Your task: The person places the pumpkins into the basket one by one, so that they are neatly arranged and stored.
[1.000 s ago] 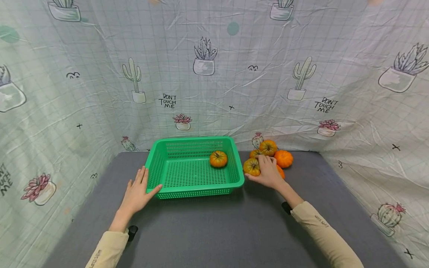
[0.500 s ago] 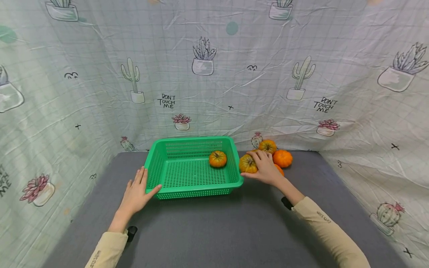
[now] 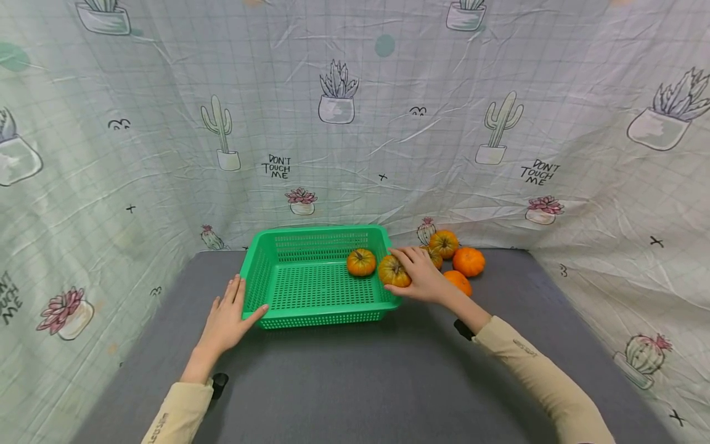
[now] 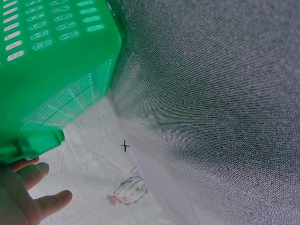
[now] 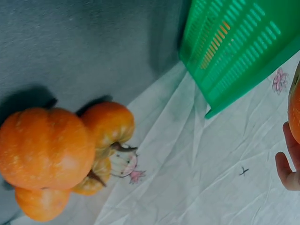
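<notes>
My right hand [image 3: 424, 279] grips a mottled orange-green mini pumpkin [image 3: 392, 272] above the right rim of a green plastic basket [image 3: 333, 311]. In the right wrist view, only an edge of that pumpkin [image 5: 295, 110] and a few fingers [image 5: 293, 154] show at the right border. Another small pumpkin [image 3: 361, 263] sits inside the basket, toward its right end. At the basket's left rim rests my left hand [image 3: 224, 320], its fingers straight and spread. The left wrist view shows those fingers [image 4: 54, 200] by the rim, beside the perforated basket wall [image 4: 70, 61].
Right of the basket, several more mini pumpkins are grouped on the dark grey table [image 3: 344, 382]: an orange one [image 3: 468, 262], another orange one [image 3: 458, 282] and a mottled one [image 3: 444, 244] among them. A cactus-print sheet [image 3: 399, 142] encloses the table's back and sides.
My right hand has lifted the mottled pumpkin from the group and carried it left, over the basket's right rim. The left hand and the basket have stayed in place.
</notes>
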`<action>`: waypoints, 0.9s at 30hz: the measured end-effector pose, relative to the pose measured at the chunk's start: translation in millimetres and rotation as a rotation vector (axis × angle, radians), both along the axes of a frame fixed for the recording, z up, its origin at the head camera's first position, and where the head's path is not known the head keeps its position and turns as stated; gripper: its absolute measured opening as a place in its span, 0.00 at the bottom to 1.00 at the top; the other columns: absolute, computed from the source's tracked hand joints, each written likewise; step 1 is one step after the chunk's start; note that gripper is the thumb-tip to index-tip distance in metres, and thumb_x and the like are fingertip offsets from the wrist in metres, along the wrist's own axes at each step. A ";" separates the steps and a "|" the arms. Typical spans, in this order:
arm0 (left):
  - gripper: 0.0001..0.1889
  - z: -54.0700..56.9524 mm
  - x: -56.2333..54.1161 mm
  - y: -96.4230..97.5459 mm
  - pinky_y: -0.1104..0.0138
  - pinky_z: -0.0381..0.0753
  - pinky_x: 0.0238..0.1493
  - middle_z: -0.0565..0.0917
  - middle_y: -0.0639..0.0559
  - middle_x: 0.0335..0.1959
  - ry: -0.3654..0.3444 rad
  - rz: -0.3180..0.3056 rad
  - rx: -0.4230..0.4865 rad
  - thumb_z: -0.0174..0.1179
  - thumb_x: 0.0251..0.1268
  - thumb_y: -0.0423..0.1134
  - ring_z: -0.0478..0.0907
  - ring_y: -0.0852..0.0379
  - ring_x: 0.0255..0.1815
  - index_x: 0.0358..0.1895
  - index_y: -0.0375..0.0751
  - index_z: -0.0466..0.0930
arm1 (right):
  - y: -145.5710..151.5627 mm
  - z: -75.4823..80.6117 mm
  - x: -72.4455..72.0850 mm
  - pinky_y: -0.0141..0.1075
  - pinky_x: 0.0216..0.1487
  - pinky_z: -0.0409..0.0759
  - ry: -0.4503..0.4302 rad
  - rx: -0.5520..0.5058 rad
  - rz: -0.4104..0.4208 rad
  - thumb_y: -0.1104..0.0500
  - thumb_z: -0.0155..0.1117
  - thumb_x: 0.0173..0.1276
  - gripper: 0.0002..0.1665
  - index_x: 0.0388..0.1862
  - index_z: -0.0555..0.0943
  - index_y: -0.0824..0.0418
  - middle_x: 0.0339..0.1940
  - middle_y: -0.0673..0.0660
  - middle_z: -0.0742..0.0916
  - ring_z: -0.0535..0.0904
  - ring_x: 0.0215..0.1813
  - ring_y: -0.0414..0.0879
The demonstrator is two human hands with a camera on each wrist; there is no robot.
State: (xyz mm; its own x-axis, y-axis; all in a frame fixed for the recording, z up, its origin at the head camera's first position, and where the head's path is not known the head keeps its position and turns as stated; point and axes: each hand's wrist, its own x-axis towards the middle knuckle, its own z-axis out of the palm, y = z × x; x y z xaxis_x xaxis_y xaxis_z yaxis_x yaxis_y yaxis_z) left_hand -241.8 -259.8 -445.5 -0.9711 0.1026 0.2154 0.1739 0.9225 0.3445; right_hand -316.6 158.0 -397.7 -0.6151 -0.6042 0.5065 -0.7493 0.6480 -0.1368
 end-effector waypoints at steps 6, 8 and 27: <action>0.48 0.4 -0.7 0.6 0.37 0.44 0.62 0.39 0.36 0.71 0.000 0.002 -0.008 0.45 0.59 0.64 0.41 0.37 0.71 0.69 0.30 0.40 | -14.0 1.3 -3.3 0.51 0.57 0.63 -0.046 0.040 0.029 0.41 0.63 0.53 0.42 0.63 0.65 0.58 0.55 0.58 0.74 0.66 0.56 0.52; 0.48 0.7 -1.1 0.9 0.37 0.43 0.62 0.39 0.36 0.72 -0.004 -0.001 -0.007 0.45 0.59 0.64 0.40 0.37 0.71 0.69 0.31 0.40 | -18.1 0.8 -4.8 0.51 0.57 0.63 -0.045 0.049 0.041 0.41 0.62 0.53 0.41 0.62 0.65 0.58 0.56 0.57 0.74 0.66 0.56 0.52; 0.47 -1.2 0.2 -0.4 0.37 0.44 0.62 0.41 0.35 0.71 0.000 0.003 -0.010 0.45 0.59 0.64 0.41 0.37 0.71 0.69 0.31 0.40 | -43.0 -9.3 -21.5 0.48 0.55 0.63 -0.035 0.170 0.100 0.37 0.59 0.54 0.40 0.59 0.67 0.60 0.53 0.56 0.74 0.68 0.53 0.48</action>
